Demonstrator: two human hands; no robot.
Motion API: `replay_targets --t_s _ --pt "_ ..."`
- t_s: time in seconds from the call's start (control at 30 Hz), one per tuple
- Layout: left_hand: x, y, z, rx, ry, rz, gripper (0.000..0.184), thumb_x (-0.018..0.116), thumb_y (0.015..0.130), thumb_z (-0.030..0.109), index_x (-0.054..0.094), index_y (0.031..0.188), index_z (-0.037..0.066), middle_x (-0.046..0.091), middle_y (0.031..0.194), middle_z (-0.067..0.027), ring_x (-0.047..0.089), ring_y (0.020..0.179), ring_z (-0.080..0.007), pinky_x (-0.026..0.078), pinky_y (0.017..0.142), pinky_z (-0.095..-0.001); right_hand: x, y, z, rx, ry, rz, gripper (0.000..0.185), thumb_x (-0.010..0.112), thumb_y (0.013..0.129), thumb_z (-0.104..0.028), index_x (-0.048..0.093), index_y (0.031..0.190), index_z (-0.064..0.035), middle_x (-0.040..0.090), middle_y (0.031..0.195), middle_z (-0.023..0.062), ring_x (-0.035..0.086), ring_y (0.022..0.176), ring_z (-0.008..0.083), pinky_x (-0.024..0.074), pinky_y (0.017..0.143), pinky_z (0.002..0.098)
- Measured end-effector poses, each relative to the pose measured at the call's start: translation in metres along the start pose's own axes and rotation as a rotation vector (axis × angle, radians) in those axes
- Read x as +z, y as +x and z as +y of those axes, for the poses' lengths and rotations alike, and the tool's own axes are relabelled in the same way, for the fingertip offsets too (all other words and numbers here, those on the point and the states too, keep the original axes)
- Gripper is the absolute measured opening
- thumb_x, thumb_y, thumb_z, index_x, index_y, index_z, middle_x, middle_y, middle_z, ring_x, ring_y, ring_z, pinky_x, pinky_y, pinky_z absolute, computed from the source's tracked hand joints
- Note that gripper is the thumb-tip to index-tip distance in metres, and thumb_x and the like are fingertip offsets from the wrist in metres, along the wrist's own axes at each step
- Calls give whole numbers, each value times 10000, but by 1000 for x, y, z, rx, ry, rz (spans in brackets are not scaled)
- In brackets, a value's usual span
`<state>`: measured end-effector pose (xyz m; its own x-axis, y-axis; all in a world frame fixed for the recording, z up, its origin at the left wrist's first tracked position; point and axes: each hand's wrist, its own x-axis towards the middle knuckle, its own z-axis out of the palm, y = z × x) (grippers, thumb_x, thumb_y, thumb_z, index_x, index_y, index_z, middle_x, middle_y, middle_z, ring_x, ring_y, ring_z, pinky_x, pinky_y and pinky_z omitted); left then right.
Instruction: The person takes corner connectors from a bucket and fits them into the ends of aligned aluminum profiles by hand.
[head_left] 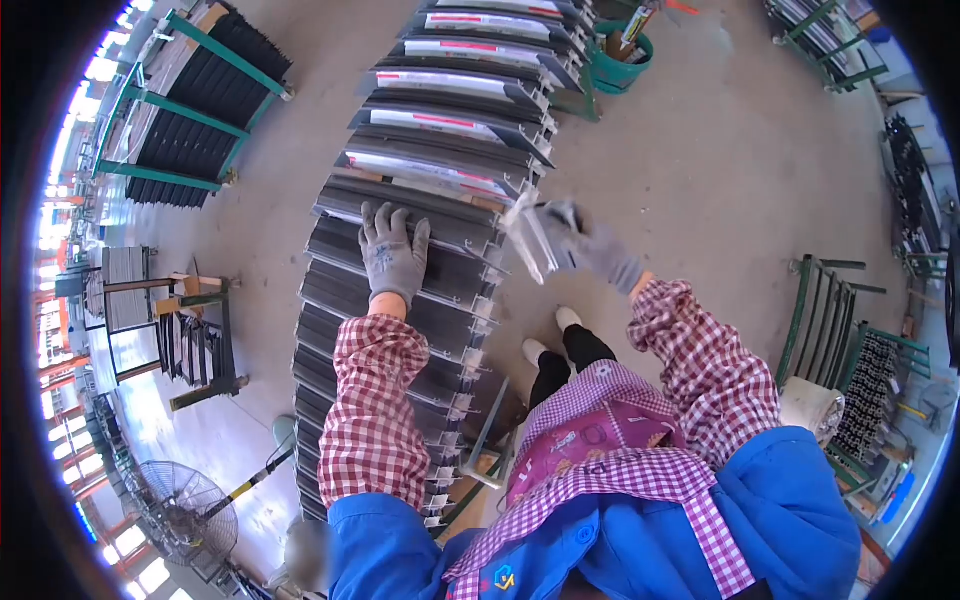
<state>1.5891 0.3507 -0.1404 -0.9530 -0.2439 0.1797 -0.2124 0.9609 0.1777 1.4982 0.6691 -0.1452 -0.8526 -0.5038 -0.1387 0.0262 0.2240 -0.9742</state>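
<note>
Nearest: blue jacket [800, 490] and checked apron [570, 440], with red-check sleeves running out to the gloved hands. Left side, near: fan [178, 515] in a wire cage, standing beside the row. Shoes [545, 340] on the floor [660, 200], just right of the row. Right side, middle: green rack [830, 300], another with stacked lengths [868, 395] beside it. Dark profiles [452, 268] form one long row from near to far, packed side by side, lying crosswise, pale ends lined up along the right edge. What carries the row is mostly hidden. Left hand [392, 262] is palm down on the profiles mid-row, fingers extended and slightly apart, pressed flat, gripping nothing. Right hand [590, 248] is off the right edge of the row, fingers closed around a silvery piece [522, 230]; can't tell what it is. It sits just beside the row's right edge, its upper end close to the profile ends; contact unclear. Left, middle: low rack [195, 345] with more lengths. Farther up the row: white strips with red marks [440, 85] lie between profiles. Far: green bucket [622, 65] with items in it, right of the row; green rack of dark bars [190, 130] far left; another loaded rack [822, 35] far right.
</note>
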Motion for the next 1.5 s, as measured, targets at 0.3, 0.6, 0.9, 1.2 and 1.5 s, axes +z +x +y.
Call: replay_targets --t_s 0.3,0.6,0.9,1.2,1.5 --pt "-17 29 6 -222 -118 -122 476 612 964 458 612 1284 105 556 1382 -135 395 1402 -393 236 1154 -582 -57 51 -65 -144 -98 123 393 700 966 -325 658 1226 -33 728 1061 76 662 947 143 523 844 319" --pt "25 88 40 -29 -40 -113 609 553 969 573 529 1455 207 357 1594 -169 198 1521 -435 167 1210 -598 -39 65 38 -189 -441 19 401 744 921 -303 655 1229 -63 697 981 126 681 880 211 529 802 341" --pt "27 90 39 -14 50 -104 556 593 956 542 573 1408 218 428 1544 -146 239 1492 -459 188 1201 -601 -2 69 2 -442 -440 -20 378 749 904 -298 648 1167 -47 671 968 145 663 827 292 518 725 385" --pt "28 90 38 -24 45 -109 540 599 952 539 586 1389 223 425 1537 -143 273 1473 -465 204 1194 -614 -14 83 -25 -42 -351 -125 485 758 886 -293 622 1304 -88 661 1100 166 668 969 327 530 824 375" --pt "6 141 62 -93 -169 -25 617 595 960 549 569 1406 124 486 1488 -163 335 1453 -408 207 1198 -571 -95 118 -23 -206 -88 38 376 754 896 -260 672 1203 -59 698 1076 168 682 955 341 539 838 406"
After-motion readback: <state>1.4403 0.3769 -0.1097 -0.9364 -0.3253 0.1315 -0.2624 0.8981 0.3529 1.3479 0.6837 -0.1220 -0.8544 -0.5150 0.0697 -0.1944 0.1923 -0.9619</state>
